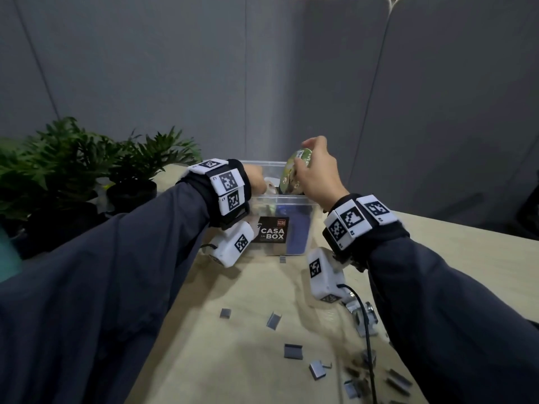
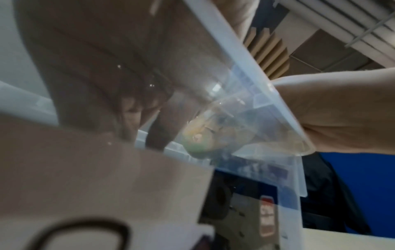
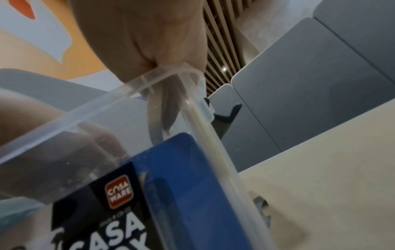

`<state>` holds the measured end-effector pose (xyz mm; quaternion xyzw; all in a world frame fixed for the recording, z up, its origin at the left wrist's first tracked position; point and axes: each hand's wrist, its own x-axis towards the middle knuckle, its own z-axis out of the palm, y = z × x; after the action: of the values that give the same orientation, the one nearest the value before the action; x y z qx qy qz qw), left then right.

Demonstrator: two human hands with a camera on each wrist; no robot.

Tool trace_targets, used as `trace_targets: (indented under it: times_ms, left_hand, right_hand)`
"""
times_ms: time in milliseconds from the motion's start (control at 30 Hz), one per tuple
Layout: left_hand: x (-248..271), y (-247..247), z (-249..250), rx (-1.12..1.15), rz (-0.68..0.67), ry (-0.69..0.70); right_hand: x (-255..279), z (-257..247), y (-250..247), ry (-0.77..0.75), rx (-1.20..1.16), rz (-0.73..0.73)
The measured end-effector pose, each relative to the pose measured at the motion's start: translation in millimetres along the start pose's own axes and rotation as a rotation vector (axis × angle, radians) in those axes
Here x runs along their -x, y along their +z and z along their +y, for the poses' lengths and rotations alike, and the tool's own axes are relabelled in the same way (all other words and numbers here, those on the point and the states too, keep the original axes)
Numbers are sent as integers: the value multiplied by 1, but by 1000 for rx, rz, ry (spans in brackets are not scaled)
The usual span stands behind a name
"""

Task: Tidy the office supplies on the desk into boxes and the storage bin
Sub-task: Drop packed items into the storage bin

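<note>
Right hand (image 1: pixel 316 173): fingers curled around a round green-printed item (image 1: pixel 293 173), probably a tape roll or small round pack; the label cannot be read. The item is held on edge, partly below the rim of the clear storage bin (image 1: pixel 307 228), over the bin's right half. An on-edge hold probably lets it slide in beside what is already stored.

Left hand (image 1: pixel 258 179): reaches into the bin on the left side. In the head view its fingers are hidden behind the wrist band; the left wrist view shows them bent downward inside the clear wall, close to a pale object (image 1: pixel 269 183), but blur prevents any reading of grip or contact. State of this hand: cannot tell. Judged purpose: to steady the bin or shift its contents to make room.

The bin stands on the desk (image 1: pixel 455 243) directly ahead, with a black "CASA BOX" label (image 1: pixel 272 233) on its near wall. A blue flat item (image 1: pixel 297 236) stands upright inside, against the right part of that wall.

Outstanding work, judged from the layout: strips of staples (image 1: pixel 293 351) lie scattered over the near desk, along with metal clips (image 1: pixel 364 316) at the right, partly blurred. No small box for them is in view.

Potted plants (image 1: pixel 67 164) stand at the left edge of the desk, apart from the bin
</note>
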<state>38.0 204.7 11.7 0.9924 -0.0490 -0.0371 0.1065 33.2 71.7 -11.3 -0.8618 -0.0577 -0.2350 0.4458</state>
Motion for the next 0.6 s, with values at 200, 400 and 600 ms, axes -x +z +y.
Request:
trace_targets:
  times_ms: [200,400,600]
  left_hand:
    - [-3,1,-23,237,104,1]
    - [-3,9,-42,676,206,-59]
    - [-7,11,-39,775,254,-63]
  right_hand:
    - [-2,0,3,-62,56,-48]
    - [-5,-17,15,-57,92,-217]
    - [-10,-29,31,-19,205,-380]
